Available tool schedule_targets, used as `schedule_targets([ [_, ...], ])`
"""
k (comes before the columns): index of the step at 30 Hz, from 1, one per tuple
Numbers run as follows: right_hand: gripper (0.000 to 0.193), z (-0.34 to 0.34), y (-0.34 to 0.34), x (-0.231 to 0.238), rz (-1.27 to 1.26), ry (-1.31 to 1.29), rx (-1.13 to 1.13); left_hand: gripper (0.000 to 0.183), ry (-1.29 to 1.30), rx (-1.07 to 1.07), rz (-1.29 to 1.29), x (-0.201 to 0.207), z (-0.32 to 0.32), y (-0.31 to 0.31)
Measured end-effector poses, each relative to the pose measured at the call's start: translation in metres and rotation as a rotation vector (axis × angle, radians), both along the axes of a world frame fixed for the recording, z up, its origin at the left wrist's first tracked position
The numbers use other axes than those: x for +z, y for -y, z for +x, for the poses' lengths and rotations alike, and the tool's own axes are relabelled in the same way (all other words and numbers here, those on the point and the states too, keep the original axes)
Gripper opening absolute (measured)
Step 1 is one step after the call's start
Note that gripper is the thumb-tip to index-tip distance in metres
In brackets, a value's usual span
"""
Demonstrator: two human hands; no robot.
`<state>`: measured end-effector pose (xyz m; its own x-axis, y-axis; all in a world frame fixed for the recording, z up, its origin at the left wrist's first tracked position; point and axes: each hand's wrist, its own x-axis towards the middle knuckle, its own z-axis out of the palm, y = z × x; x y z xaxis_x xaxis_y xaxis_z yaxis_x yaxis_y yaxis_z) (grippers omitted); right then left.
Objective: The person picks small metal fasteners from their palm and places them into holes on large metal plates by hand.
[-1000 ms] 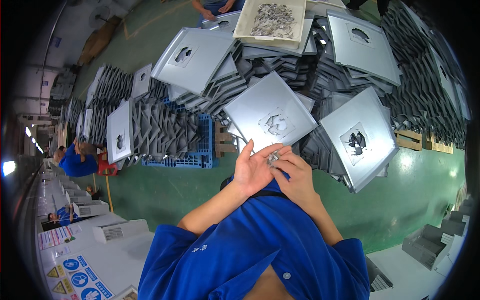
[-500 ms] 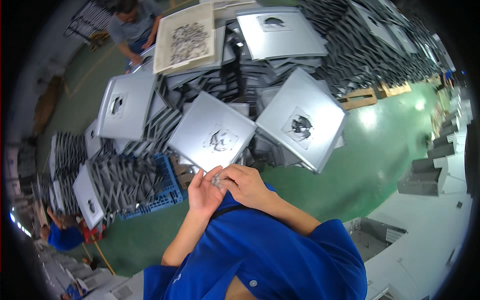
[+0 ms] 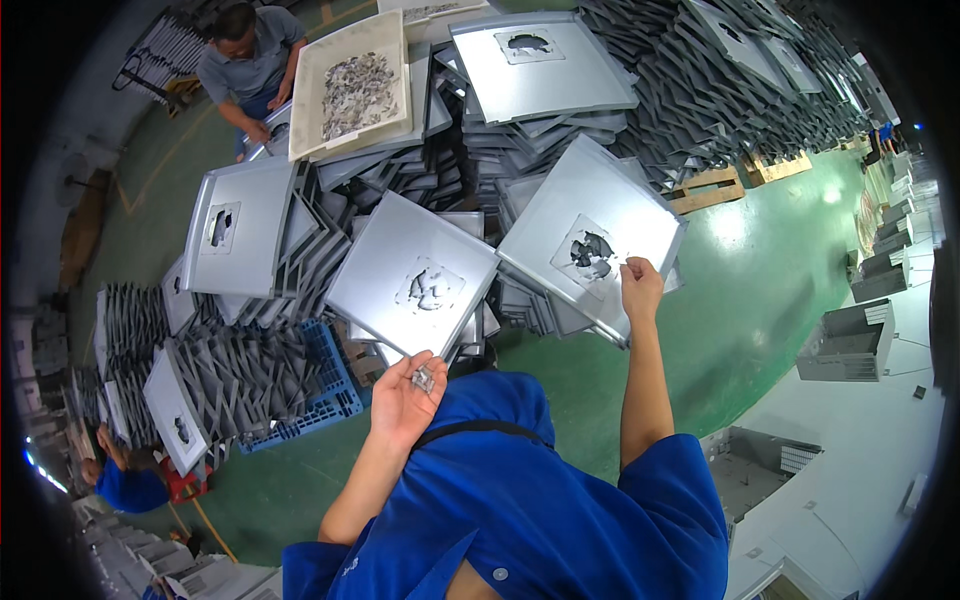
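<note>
My left hand [image 3: 402, 405] is turned palm up, its fingers curled around a few small grey metal pieces [image 3: 423, 378]. It is at the near corner of a silver sheet-metal panel [image 3: 385, 262] with a ragged dark patch on its square. My right hand [image 3: 642, 288] reaches out over the right-hand silver panel [image 3: 550, 210], fingertips pinched together beside the ragged opening [image 3: 591, 255] in its square. Whether a small piece is between those fingertips I cannot make out. Both panels lie on top of stacks of similar ones.
A cream tray [image 3: 400, 90] full of small metal pieces rests on the panels at the back. Left of it a person in grey [image 3: 250, 65] bends over another panel. Panel stacks [image 3: 250, 370] stand on a blue pallet [image 3: 340, 365]. Wooden pallets [image 3: 715, 190] lie at far right.
My right hand has left my left palm and moved right and forward to the right-hand panel. The left hand has stayed near the middle panel's corner, with the small pieces now plainly visible.
</note>
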<state>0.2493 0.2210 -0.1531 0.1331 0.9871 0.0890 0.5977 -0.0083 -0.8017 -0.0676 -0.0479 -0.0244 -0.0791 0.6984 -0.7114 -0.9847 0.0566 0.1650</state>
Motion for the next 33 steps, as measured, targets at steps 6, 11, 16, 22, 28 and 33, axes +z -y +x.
schedule_targets([
  [6, 0.012, -0.007, -0.002, -0.023, 0.018, 0.04, 0.055, 0.03, -0.01, 0.005, -0.007, 0.001, 0.0, 0.001],
  [11, 0.01, -0.011, 0.0, -0.028, 0.143, 0.097, 0.063, 0.03, -0.019, 0.016, -0.006, 0.001, 0.001, 0.004],
  [16, 0.01, -0.011, -0.001, -0.024, 0.149, 0.129, 0.092, 0.028, -0.033, 0.012, -0.015, 0.0, 0.003, 0.004],
  [22, 0.01, -0.012, -0.005, -0.011, 0.2, 0.375, 0.183, 0.029, -0.047, 0.006, -0.023, 0.0, 0.006, 0.004],
  [28, 0.011, -0.016, -0.009, -0.002, 0.198, 0.491, 0.268, 0.029, -0.036, 0.002, -0.022, 0.0, 0.005, 0.007],
  [33, 0.011, -0.021, -0.008, -0.001, 0.187, 0.516, 0.319, 0.029, -0.042, 0.015, -0.013, 0.0, 0.005, 0.012],
])
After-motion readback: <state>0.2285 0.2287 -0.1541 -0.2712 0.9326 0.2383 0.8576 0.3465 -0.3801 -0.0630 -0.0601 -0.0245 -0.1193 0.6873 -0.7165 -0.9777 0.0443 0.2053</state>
